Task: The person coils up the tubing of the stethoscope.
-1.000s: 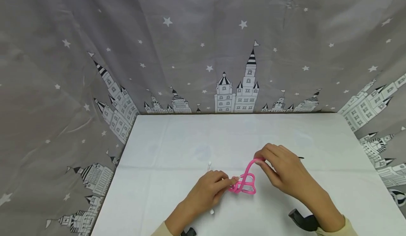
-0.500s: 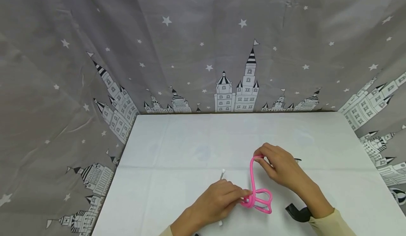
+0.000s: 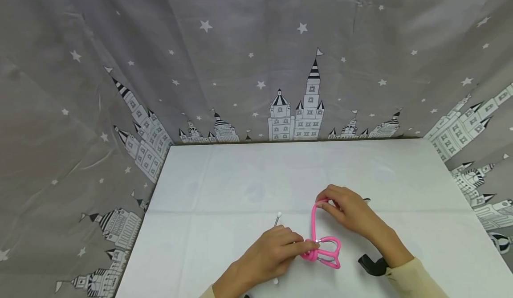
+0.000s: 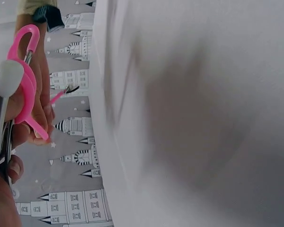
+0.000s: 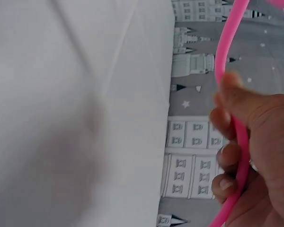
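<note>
A stethoscope with pink tubing (image 3: 314,224) is held between my two hands above the white table. My left hand (image 3: 270,253) pinches its folded bundle, where pink loops (image 3: 334,253) stick out to the right. From under that hand a metal ear tube with a white ear tip (image 3: 279,215) pokes out; the ear tip (image 4: 9,78) is large in the left wrist view. Up and to the right, my right hand (image 3: 352,211) grips the tubing, with fingers curled round the tube (image 5: 241,137) in the right wrist view. A dark-rimmed chest piece (image 4: 71,89) hangs beyond the right hand.
The white table (image 3: 224,177) has a grey curtain (image 3: 240,35) printed with castles and stars behind it and at both sides. A black wrist mount (image 3: 372,266) sits by the right sleeve.
My left hand and the stethoscope's bundle have moved right and slightly nearer. The tubing, slanted before, now drops nearly straight from my right hand and wraps the bundle. Both hands keep their grip.
</note>
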Demonstrator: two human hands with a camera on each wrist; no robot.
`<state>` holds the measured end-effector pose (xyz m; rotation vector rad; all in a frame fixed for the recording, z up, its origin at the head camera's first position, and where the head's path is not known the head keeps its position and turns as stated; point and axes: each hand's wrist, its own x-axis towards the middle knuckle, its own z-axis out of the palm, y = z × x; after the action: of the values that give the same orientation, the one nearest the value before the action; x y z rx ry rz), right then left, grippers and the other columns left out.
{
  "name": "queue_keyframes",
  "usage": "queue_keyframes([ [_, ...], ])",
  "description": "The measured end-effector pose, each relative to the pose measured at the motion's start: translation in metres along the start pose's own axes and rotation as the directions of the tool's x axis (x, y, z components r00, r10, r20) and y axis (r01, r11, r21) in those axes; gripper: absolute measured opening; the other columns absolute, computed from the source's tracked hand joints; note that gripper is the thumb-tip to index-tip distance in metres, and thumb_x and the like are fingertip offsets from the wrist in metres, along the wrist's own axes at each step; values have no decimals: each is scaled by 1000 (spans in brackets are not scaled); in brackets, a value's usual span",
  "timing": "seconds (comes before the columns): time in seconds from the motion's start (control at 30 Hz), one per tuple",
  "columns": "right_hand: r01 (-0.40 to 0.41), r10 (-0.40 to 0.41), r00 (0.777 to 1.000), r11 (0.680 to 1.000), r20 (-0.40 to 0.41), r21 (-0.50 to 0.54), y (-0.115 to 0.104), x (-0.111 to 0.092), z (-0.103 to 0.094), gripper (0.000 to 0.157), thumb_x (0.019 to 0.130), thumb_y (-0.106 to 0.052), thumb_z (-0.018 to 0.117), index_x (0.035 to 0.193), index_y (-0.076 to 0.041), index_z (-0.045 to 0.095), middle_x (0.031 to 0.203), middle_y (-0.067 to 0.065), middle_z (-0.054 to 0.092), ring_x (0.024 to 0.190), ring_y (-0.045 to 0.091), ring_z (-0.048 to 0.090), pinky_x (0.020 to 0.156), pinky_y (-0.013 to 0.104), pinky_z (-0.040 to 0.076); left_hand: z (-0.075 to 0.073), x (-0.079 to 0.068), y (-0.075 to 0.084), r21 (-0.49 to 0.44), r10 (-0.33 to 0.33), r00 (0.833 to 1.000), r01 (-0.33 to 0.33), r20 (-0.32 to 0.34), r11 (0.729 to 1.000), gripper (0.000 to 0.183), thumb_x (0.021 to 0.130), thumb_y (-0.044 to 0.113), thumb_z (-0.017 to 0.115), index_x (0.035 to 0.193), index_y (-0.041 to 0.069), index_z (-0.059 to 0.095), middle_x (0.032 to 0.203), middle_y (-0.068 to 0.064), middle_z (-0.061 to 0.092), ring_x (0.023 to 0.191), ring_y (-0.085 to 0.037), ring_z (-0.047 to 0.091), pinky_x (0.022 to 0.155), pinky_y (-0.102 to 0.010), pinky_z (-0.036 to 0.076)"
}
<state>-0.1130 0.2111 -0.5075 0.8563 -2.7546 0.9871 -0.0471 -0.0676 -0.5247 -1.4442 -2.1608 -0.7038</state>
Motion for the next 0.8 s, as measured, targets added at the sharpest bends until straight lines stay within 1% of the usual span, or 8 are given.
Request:
queue_keyframes([
  [0.1, -11, 11, 1000, 999, 4, 51, 14, 0, -4, 20, 91, -19, 87, 109, -20, 79, 96, -15, 71, 78, -1, 52, 66, 20, 50, -3, -2, 1, -23, 2, 1000, -1, 15, 1000, 48, 97, 5, 73, 138, 31, 72, 97, 19, 71, 86, 2, 59, 80, -8, 42],
  [0.17, -27, 28, 999, 997, -21, 69, 26, -1, -9, 23, 89, -17, 89, 110, -20, 81, 97, -14, 72, 78, 0, 53, 66, 20, 50, -6, -3, 2, -35, 2, 1000, -1, 23, 999, 45, 99, 8, 72, 138, 31, 71, 97, 18, 71, 87, 2, 60, 82, -8, 43],
  [0.33, -84, 87, 989, 996, -123, 23, 61, -8, -24, 24, 87, -9, 88, 108, -19, 85, 95, -13, 77, 83, -1, 59, 72, 20, 52, -11, -5, 7, -60, -1, 1000, 2, 12, 998, 41, 102, 12, 71, 139, 30, 72, 98, 16, 71, 89, 2, 61, 84, -8, 46],
  [0.43, -119, 120, 984, 993, -129, 18, 73, -12, -29, 20, 90, -10, 87, 108, -20, 85, 97, -12, 78, 88, -2, 66, 78, 16, 54, -13, -6, 8, -66, 19, 1000, -20, -12, 998, 42, 101, 10, 72, 139, 28, 72, 98, 15, 71, 89, 1, 61, 84, -7, 46],
  [0.53, -148, 153, 982, 988, -110, 48, 78, -16, -27, 18, 92, -14, 85, 108, -23, 85, 99, -11, 79, 92, -2, 69, 81, 13, 55, -13, -5, 7, -71, 39, 998, -43, -46, 997, 43, 100, 8, 72, 139, 26, 72, 98, 14, 71, 87, 1, 60, 83, -7, 45],
  [0.6, -167, 172, 980, 984, -96, 63, 78, -19, -22, 17, 94, -16, 85, 108, -25, 84, 100, -12, 79, 93, -3, 69, 81, 14, 55, -14, -3, 5, -75, 48, 996, -54, -75, 996, 41, 100, 9, 73, 139, 24, 73, 98, 13, 71, 85, 1, 60, 83, -6, 45],
  [0.7, -173, 179, 980, 982, -86, 69, 76, -23, -12, 17, 93, -17, 85, 107, -27, 84, 99, -14, 78, 93, -3, 68, 82, 17, 57, -20, 0, -1, -92, 31, 990, -44, -134, 995, 39, 100, 12, 76, 138, 20, 73, 100, 10, 73, 83, -1, 60, 82, -7, 46],
  [0.8, -178, 182, 982, 982, -58, 69, 68, -29, 1, 18, 93, -18, 85, 106, -30, 83, 98, -17, 77, 93, -2, 68, 83, 21, 59, -29, 2, -10, -104, -29, 977, 7, -211, 995, 38, 98, 12, 78, 136, 16, 74, 102, 7, 74, 82, -3, 61, 80, -9, 47],
])
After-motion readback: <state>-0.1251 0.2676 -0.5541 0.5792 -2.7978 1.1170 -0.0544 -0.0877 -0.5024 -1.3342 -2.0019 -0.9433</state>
